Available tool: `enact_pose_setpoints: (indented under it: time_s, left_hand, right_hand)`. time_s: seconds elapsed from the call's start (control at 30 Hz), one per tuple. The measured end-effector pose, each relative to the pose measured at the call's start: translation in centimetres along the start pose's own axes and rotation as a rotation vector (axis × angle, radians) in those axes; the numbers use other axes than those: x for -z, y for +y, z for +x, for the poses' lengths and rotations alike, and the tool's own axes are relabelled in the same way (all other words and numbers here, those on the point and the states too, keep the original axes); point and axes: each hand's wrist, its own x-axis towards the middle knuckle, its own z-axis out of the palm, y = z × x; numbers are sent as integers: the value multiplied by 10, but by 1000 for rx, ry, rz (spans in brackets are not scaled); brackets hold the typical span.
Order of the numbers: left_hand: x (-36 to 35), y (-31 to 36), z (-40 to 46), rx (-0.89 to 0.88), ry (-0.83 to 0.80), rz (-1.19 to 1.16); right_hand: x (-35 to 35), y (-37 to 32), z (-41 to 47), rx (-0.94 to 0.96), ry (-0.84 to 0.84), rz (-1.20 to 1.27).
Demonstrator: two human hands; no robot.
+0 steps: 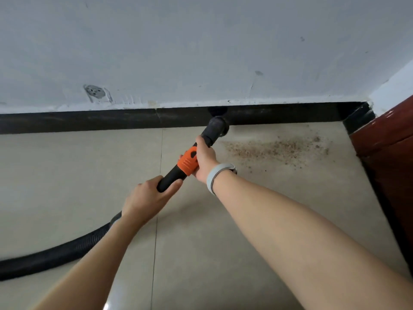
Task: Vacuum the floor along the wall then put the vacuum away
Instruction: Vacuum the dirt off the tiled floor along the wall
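Observation:
A black vacuum wand with an orange collar [188, 163] points up and right toward the wall. Its round brush nozzle [216, 126] touches the floor at the black skirting board [89, 121]. My right hand [205, 161] grips the wand at the orange collar; a grey band sits on that wrist. Lower down, my left hand [148, 198] grips the black tube. The ribbed black hose [55, 251] trails off to the lower left across the beige tiles. A patch of brown crumbs and dust [277, 148] lies on the floor to the right of the nozzle.
The pale grey wall [201, 52] rises above the skirting and carries a round patched mark [96, 91]. At the right edge stands a dark red-brown door or cabinet [388, 153], forming a corner with the wall. Beige floor tiles [67, 171] spread left and toward me.

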Motion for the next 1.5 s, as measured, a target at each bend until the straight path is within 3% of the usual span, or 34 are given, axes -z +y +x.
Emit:
enact_pose_setpoints:
  time_s: [0.17, 0.33, 0.53, 0.8, 0.97, 1.23, 1.5]
  left_hand:
    - [19, -55, -16, 139, 19, -324]
    - [21, -85, -34, 229, 26, -418]
    - [13, -78, -30, 208, -55, -340]
    - [-15, -14, -13, 79, -227, -319]
    - [-31, 1, -23, 65, -240, -268]
    - [-32, -8, -13, 108, -190, -413]
    - [-25, 7, 3, 86, -202, -336]
  right_hand:
    - [-54, 33, -16, -104, -176, 79]
    - [-81, 58, -24, -180, -258, -11]
    - [-64, 62, -20, -136, -159, -54]
    - [7, 27, -13, -74, 101, -93]
    - [29, 27, -15, -53, 183, -99]
    - [8, 20, -14, -55, 142, -202]
    - [12, 5, -12, -40, 141, -160]
